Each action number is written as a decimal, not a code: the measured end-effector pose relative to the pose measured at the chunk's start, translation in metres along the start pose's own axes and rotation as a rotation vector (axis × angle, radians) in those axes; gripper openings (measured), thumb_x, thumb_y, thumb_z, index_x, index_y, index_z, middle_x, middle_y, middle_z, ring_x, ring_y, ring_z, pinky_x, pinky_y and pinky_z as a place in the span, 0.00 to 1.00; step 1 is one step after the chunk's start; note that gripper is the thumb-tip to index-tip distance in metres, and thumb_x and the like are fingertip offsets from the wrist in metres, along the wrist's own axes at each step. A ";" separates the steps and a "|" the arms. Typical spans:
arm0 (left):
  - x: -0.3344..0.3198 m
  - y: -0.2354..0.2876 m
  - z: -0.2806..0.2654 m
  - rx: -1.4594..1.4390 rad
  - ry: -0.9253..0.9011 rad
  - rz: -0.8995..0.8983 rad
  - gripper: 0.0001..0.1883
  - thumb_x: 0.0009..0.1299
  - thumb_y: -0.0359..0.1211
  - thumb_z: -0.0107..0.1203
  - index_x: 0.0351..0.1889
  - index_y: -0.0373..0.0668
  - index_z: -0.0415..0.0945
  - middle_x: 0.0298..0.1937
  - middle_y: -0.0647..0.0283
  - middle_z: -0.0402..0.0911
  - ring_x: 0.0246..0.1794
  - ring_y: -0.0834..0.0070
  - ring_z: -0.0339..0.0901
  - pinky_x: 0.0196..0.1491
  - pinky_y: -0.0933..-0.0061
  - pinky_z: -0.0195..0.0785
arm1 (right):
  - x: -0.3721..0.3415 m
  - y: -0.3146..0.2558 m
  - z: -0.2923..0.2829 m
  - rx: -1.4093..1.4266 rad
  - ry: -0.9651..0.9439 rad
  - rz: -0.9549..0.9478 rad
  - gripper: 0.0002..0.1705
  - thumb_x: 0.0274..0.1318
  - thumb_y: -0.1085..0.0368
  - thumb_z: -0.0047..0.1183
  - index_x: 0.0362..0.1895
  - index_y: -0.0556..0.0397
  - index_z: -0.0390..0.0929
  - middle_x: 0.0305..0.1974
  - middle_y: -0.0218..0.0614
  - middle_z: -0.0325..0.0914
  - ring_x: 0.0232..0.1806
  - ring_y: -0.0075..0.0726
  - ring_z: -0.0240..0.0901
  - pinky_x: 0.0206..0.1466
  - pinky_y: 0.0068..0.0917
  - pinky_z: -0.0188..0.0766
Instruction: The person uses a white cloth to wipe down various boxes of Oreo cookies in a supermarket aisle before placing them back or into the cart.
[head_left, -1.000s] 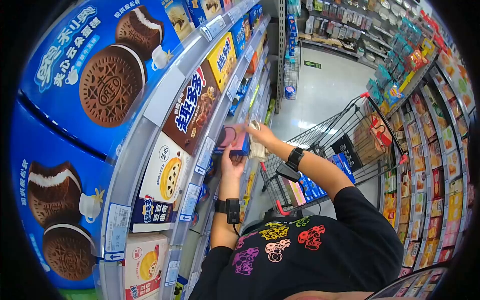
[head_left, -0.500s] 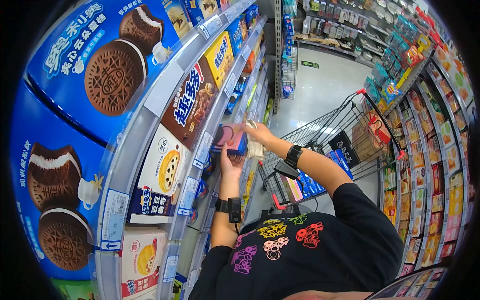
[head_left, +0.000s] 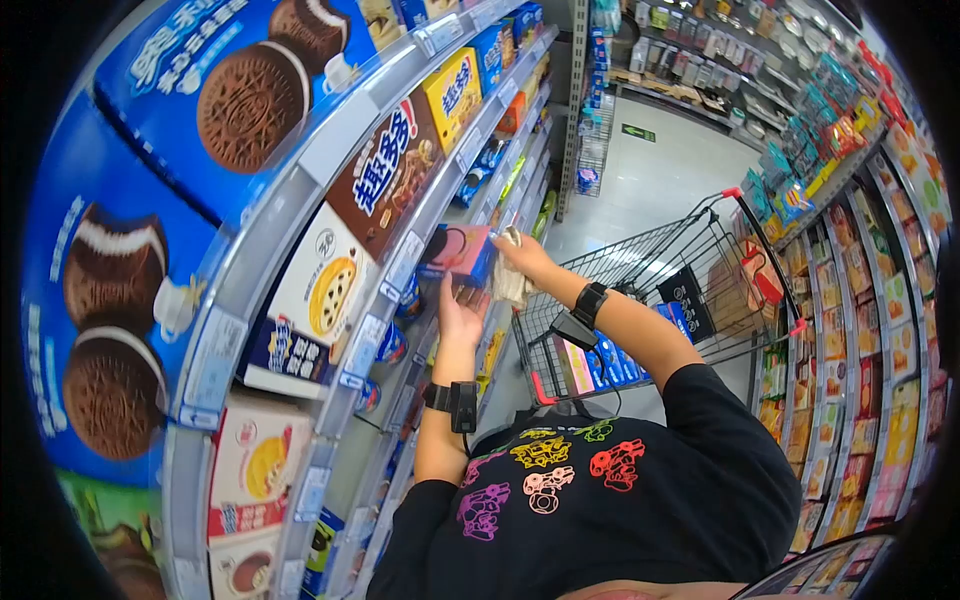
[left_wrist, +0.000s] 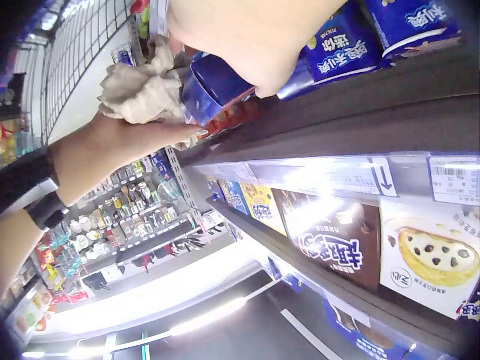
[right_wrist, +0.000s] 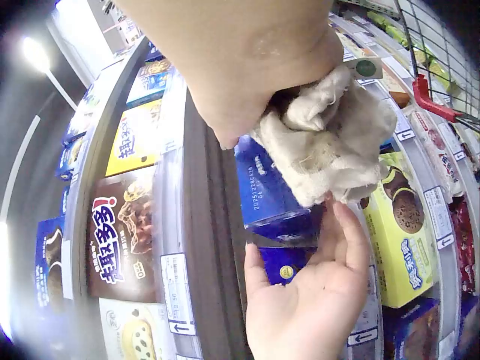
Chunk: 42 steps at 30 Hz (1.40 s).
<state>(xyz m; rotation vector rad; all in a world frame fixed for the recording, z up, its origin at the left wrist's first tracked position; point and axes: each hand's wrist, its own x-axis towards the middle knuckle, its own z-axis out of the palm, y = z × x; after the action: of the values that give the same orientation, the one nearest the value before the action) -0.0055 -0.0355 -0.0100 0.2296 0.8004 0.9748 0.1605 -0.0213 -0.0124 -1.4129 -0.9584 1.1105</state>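
The left hand (head_left: 463, 314) is palm up, its thumb and fingers curled on the low part of a pink and blue box (head_left: 464, 246). If those fingers go slack while the cloth pushes, the box could tip and drop. The right hand (head_left: 526, 260) pinches a crumpled, pale cloth (head_left: 514, 285) against the box's end; its loose folds could slip or snag on a corner. The shelf edge (head_left: 409, 247) is near, so a quick turn could bump the box. Farther off is the wire shopping cart (head_left: 640, 262); an elbow knock might roll it.
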 end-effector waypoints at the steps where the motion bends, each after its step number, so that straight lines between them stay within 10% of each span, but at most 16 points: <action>1: -0.006 -0.003 -0.002 -0.005 0.028 0.016 0.29 0.57 0.53 0.51 0.50 0.44 0.61 0.47 0.60 0.67 0.48 0.66 0.67 0.53 0.59 0.57 | -0.002 0.006 -0.003 0.035 0.014 -0.008 0.20 0.50 0.50 0.50 0.36 0.53 0.71 0.23 0.27 0.69 0.23 0.22 0.64 0.25 0.23 0.61; 11: -0.113 -0.065 -0.075 -0.171 0.225 0.244 0.33 0.59 0.47 0.49 0.58 0.41 0.52 0.55 0.54 0.64 0.53 0.62 0.65 0.54 0.61 0.57 | -0.077 0.070 -0.011 0.353 -0.066 0.237 0.14 0.50 0.56 0.50 0.35 0.50 0.67 0.20 0.25 0.64 0.19 0.21 0.61 0.21 0.20 0.60; 21: -0.265 -0.133 -0.196 -0.319 0.687 0.479 0.21 0.61 0.41 0.48 0.50 0.47 0.60 0.47 0.60 0.69 0.46 0.66 0.69 0.44 0.65 0.64 | -0.204 0.141 0.074 0.075 -0.614 0.399 0.13 0.47 0.63 0.51 0.37 0.55 0.70 0.27 0.31 0.71 0.25 0.26 0.67 0.28 0.25 0.66; 30: -0.380 -0.105 -0.275 -0.043 0.931 0.937 0.18 0.60 0.32 0.48 0.49 0.47 0.61 0.49 0.64 0.65 0.39 0.76 0.67 0.37 0.75 0.63 | -0.323 0.069 0.203 -0.314 -0.990 -0.201 0.20 0.43 0.61 0.53 0.42 0.57 0.69 0.34 0.40 0.75 0.35 0.35 0.72 0.39 0.29 0.68; 42: -0.478 0.019 -0.400 0.547 1.002 1.188 0.28 0.58 0.28 0.52 0.56 0.33 0.54 0.53 0.50 0.58 0.43 0.68 0.71 0.42 0.72 0.68 | -0.361 0.012 0.369 -0.428 -0.697 -0.661 0.26 0.40 0.58 0.52 0.46 0.55 0.68 0.38 0.50 0.73 0.41 0.53 0.70 0.44 0.37 0.67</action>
<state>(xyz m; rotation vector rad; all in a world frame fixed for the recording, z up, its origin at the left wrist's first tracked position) -0.4436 -0.4787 -0.0399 0.7712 1.9545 2.0260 -0.2868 -0.2778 0.0150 -0.8748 -2.0811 0.9088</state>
